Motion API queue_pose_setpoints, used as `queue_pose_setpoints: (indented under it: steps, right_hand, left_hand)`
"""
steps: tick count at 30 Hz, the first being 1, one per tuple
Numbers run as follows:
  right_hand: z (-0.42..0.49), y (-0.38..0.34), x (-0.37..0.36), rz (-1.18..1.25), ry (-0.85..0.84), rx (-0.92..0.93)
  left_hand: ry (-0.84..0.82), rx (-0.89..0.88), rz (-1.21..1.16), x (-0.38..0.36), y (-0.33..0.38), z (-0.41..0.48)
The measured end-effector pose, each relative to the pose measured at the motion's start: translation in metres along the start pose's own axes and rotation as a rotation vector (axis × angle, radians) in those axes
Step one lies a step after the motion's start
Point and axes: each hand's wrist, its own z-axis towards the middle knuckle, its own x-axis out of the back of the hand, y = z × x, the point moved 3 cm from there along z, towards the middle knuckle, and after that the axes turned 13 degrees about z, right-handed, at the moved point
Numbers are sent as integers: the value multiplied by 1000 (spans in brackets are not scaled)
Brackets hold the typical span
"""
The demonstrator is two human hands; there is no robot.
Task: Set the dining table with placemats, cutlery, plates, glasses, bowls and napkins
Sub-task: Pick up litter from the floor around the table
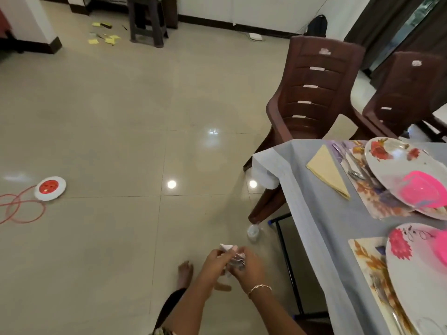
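Note:
Both hands meet low in the view, over the floor and left of the table. My left hand (214,262) and my right hand (249,265) together pinch a crumpled white napkin (233,256). On the grey tablecloth (314,213) at the right lie two floral placemats (372,192), each with a flowered plate (396,163) and a pink bowl (422,189). Cutlery (355,168) lies left of the far plate, and a folded yellow napkin (327,171) sits beside it. The near plate (416,274) is cut off by the frame edge.
Two brown plastic chairs (312,93) stand at the table's far side. A small clear container (252,232) sits on the floor by a chair leg. A red and white extension reel (50,188) with orange cable lies at the left. A brown stool (147,20) and yellow papers are far back.

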Motion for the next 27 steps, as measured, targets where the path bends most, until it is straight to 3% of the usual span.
queue_pose_setpoints:
  steps: [7, 11, 14, 18, 27]
  right_hand:
    - [114, -31, 4, 96, -264, -42]
    - [164, 2, 17, 54, -75, -251]
    - [209, 60, 15, -58, -105, -501]
    - [282, 148, 0, -175, -130, -672]
    - [444, 308, -30, -65, 272, -925]
  left_hand:
    - [60, 79, -32, 52, 88, 119]
    - [93, 130, -102, 76, 95, 168]
    - [103, 170, -249, 83, 83, 213]
    - [121, 191, -361, 81, 46, 285]
    - [265, 220, -710, 60, -2, 431]
